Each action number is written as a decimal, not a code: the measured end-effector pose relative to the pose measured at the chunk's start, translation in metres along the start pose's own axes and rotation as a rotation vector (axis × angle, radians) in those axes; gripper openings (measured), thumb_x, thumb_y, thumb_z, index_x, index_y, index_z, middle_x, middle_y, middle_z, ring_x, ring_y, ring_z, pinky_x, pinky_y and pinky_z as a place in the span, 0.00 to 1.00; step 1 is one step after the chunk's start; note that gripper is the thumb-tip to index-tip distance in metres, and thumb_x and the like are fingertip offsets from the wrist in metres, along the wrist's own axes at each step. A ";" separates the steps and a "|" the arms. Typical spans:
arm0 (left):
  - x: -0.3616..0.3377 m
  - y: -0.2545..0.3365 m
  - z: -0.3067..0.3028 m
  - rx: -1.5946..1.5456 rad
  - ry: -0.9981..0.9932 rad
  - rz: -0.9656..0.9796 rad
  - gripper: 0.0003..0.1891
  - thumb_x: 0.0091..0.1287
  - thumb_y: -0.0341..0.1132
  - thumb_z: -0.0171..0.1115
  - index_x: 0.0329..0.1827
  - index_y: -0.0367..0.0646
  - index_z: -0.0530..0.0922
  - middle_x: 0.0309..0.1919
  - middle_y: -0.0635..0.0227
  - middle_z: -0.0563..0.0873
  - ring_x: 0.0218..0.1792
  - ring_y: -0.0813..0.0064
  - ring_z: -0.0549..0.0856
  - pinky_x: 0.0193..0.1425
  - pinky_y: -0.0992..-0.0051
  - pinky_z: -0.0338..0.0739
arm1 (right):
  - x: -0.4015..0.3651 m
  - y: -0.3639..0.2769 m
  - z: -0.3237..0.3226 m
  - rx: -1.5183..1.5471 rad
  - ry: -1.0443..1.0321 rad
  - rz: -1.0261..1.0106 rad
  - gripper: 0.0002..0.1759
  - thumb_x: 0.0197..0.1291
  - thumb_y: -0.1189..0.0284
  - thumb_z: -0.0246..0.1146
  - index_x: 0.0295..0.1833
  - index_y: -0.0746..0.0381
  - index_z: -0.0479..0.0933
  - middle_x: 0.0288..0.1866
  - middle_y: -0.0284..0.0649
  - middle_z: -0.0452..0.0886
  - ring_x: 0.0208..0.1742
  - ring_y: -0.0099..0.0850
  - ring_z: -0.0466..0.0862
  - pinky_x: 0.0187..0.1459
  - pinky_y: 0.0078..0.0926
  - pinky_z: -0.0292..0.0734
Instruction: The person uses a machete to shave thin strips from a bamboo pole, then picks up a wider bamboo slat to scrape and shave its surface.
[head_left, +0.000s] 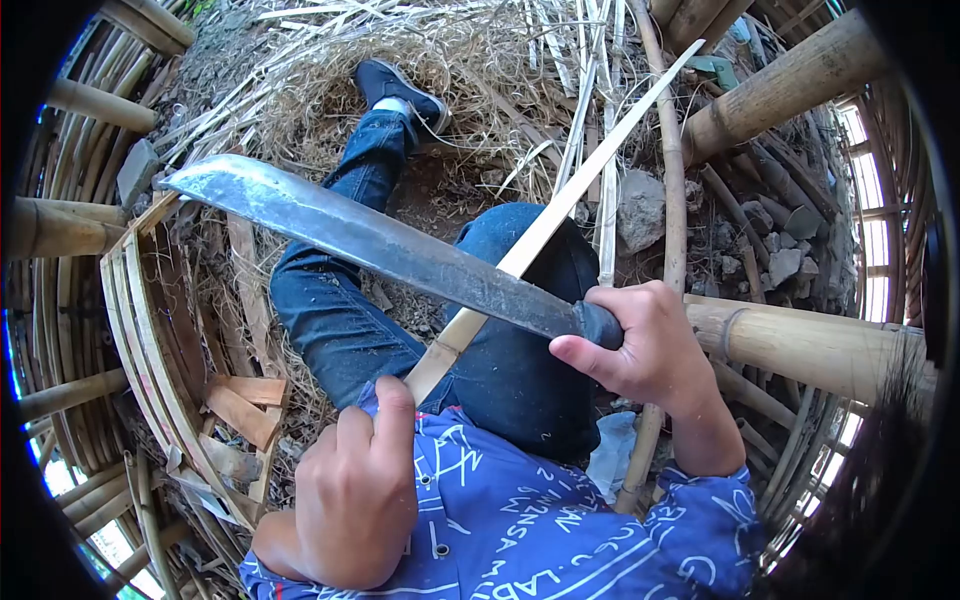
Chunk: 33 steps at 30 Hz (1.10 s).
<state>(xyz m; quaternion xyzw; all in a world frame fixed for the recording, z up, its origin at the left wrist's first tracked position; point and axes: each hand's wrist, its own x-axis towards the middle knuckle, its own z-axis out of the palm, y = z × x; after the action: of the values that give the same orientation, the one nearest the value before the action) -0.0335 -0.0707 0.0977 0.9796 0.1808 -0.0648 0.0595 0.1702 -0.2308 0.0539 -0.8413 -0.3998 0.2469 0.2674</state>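
My right hand [645, 345] is closed around the dark handle of a machete [385, 250], its thumb laid along the handle. The broad, worn blade points to the upper left and crosses over a long, pale bamboo strip [575, 190]. My left hand [355, 480] grips the near end of that strip close to my waist, thumb on top, with a bit of dark blue cloth by the fingers. From there the strip slants up and right over my bent knee to a thin far tip.
Fine shavings [300, 110] cover the ground around my shoe [400, 95]. Thick bamboo poles [780, 85] stick in from the right, above broken stones [640, 210]. At left stand curved bamboo strips [140, 330] and flat wood offcuts [242, 410].
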 end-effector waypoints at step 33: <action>0.002 0.008 -0.013 0.099 -0.017 -0.064 0.16 0.61 0.25 0.56 0.53 0.35 0.77 0.25 0.58 0.76 0.25 0.59 0.80 0.27 0.60 0.72 | 0.003 0.086 -0.015 0.248 0.198 0.304 0.34 0.62 0.44 0.61 0.20 0.65 0.73 0.13 0.28 0.67 0.20 0.17 0.67 0.22 0.27 0.61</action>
<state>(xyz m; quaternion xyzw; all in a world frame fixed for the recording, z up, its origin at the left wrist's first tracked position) -0.0276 -0.0757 0.1113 0.9745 0.2081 -0.0837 0.0104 0.2275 -0.2784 0.0091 -0.8727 -0.2068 0.2480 0.3664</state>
